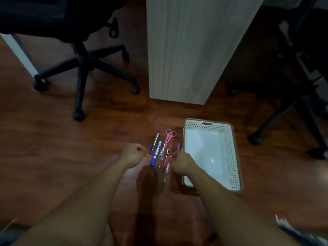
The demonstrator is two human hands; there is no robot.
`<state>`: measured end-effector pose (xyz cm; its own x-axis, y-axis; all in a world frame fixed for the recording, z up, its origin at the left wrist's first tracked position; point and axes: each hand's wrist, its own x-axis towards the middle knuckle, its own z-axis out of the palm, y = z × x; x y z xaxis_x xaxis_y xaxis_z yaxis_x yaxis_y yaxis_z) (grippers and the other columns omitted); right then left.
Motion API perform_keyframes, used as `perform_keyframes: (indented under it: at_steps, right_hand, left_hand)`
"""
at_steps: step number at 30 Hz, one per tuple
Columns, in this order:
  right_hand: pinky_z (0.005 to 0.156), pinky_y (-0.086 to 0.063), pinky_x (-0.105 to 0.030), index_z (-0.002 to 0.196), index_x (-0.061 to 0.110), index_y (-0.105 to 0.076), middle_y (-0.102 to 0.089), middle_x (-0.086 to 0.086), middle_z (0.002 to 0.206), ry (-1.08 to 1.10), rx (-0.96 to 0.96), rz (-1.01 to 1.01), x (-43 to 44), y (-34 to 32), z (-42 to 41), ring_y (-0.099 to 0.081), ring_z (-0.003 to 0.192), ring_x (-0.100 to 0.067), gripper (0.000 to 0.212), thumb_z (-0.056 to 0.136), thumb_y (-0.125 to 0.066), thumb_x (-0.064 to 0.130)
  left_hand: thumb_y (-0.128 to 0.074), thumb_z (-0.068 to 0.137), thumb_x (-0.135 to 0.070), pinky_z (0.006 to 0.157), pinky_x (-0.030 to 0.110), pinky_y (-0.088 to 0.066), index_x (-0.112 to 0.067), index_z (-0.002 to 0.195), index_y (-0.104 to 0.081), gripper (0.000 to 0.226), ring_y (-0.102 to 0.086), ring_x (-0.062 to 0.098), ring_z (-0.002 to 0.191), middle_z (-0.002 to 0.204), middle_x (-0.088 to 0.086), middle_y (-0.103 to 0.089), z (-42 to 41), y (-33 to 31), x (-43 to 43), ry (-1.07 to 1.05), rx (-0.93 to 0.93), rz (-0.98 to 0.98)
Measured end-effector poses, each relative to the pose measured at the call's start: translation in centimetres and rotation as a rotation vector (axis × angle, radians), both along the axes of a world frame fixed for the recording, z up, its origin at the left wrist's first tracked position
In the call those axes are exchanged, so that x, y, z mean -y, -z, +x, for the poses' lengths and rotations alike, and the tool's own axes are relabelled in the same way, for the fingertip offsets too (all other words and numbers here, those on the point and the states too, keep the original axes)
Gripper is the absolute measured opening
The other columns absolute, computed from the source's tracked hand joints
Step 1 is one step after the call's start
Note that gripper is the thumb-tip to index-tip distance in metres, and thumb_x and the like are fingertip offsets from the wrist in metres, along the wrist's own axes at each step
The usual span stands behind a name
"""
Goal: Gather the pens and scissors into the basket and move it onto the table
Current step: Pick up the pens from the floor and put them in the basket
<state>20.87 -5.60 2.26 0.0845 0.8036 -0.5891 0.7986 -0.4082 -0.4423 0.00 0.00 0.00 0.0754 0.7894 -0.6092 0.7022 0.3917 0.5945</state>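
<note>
Our view is dim and soft, so the pens (160, 155) blur together at the centre; we count roughly six, though the clear ones under our wrists are hard to separate. They lie on the dark wooden floor (53, 148) in a loose row, with the pink scissors (169, 137) at their twelve o'clock end, handles pointing away from us. The white perforated basket (232, 157) sits just beside them at three o'clock, and our right forearm covers its near corner. Our left hand (134, 154) is curled closed at nine o'clock of the pens, seemingly around nothing. Our right hand (181, 161) has fingers drawn together over the pens; whether it pinches one, we cannot tell. A pale wood-grain panel (186, 50) stands at twelve o'clock, with a black office chair (83, 64) at ten o'clock and another chair (301, 103) at two o'clock, cut off by the frame.
</note>
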Motion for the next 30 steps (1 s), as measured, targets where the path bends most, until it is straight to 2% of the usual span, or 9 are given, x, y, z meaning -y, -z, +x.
perform_keyframes:
  at_steps: [3,9,11,14,19,22,24,27,30]
  right_hand:
    - [0.095,-0.051,-0.031,0.13,0.002,-0.071,-0.071,-0.02,0.133,-0.037,0.034,-0.064,-0.7,2.7,-0.7,-0.066,0.123,-0.036,0.037,0.11,-0.048,0.023]
    - [0.106,-0.052,-0.038,0.138,0.001,-0.065,-0.068,-0.019,0.139,0.065,0.107,-0.19,-0.9,8.0,-3.0,-0.065,0.13,-0.036,0.045,0.109,-0.05,0.032]
    - [0.087,-0.059,-0.031,0.13,0.002,-0.07,-0.072,-0.017,0.13,0.181,0.078,-0.212,-0.6,9.9,-3.5,-0.069,0.123,-0.033,0.039,0.107,-0.056,0.03]
    - [0.053,-0.041,-0.016,0.119,0.003,-0.074,-0.076,-0.013,0.118,0.296,0.044,-0.223,-0.1,11.9,-3.7,-0.073,0.111,-0.029,0.031,0.103,-0.061,0.026]
    - [0.077,-0.051,-0.027,0.125,0.002,-0.072,-0.075,-0.017,0.122,0.265,0.063,-0.228,-0.9,13.2,-2.4,-0.074,0.111,-0.034,0.048,0.105,-0.058,0.044]
    - [0.081,-0.05,-0.026,0.125,0.003,-0.073,-0.075,-0.016,0.123,0.251,0.03,-0.265,-1.3,13.2,-1.4,-0.073,0.113,-0.033,0.042,0.102,-0.066,0.037]
    - [0.089,-0.056,-0.031,0.124,0.003,-0.073,-0.076,-0.016,0.123,0.245,0.028,-0.281,-1.5,13.5,-0.8,-0.073,0.113,-0.032,0.038,0.1,-0.071,0.033]
    - [0.093,-0.057,-0.033,0.123,0.003,-0.075,-0.076,-0.016,0.124,0.196,0.047,-0.27,-1.4,13.3,-0.7,-0.073,0.115,-0.031,0.034,0.101,-0.07,0.028]
    - [0.091,-0.057,-0.034,0.127,0.004,-0.073,-0.075,-0.016,0.125,0.194,0.027,-0.226,-0.8,13.0,-0.8,-0.073,0.115,-0.033,0.036,0.099,-0.069,0.028]
  left_hand:
    - [-0.067,0.093,-0.026,0.075,0.034,-0.059,-0.02,0.077,-0.077,0.02,-0.079,0.031,0.094,0.096,0.005,-0.083,-0.5,4.1,-0.2,-0.08,0.004,-0.057]
    - [-0.073,0.08,-0.033,0.083,0.036,-0.061,-0.016,0.08,-0.077,0.018,-0.077,0.03,0.095,0.094,0.008,-0.082,1.5,9.3,0.1,-0.113,-0.048,-0.077]
    - [-0.082,0.083,-0.03,0.072,0.03,-0.055,-0.013,0.085,-0.078,0.018,-0.076,0.027,0.089,0.086,0.004,-0.079,2.5,10.5,0.3,-0.129,-0.051,-0.069]
    - [-0.091,0.076,-0.036,0.057,0.026,-0.043,-0.021,0.07,-0.065,0.03,-0.068,0.022,0.076,0.076,-0.005,-0.071,3.9,11.9,0.7,-0.19,-0.047,-0.056]
    - [-0.088,0.082,-0.026,0.072,0.031,-0.05,-0.026,0.064,-0.054,0.038,-0.073,0.03,0.09,0.101,0.011,-0.08,5.6,13.4,0.6,-0.157,-0.101,-0.043]
    - [-0.085,0.085,-0.029,0.081,0.035,-0.054,-0.016,0.09,-0.076,0.017,-0.074,0.033,0.102,0.11,0.014,-0.08,6.1,13.1,0.3,-0.12,-0.139,-0.061]
    - [-0.084,0.086,-0.03,0.082,0.036,-0.054,-0.006,0.106,-0.079,0.032,-0.074,0.034,0.104,0.112,0.016,-0.079,6.1,13.2,0.3,-0.095,-0.159,-0.084]
    - [-0.086,0.085,-0.028,0.072,0.031,-0.048,-0.005,0.101,-0.079,0.029,-0.073,0.032,0.095,0.099,0.012,-0.078,5.8,13.5,0.7,-0.128,-0.126,-0.114]
    - [-0.09,0.08,-0.026,0.055,0.024,-0.038,-0.018,0.073,-0.064,0.029,-0.066,0.026,0.079,0.073,-0.003,-0.065,5.2,13.8,1.1,-0.191,-0.112,-0.083]
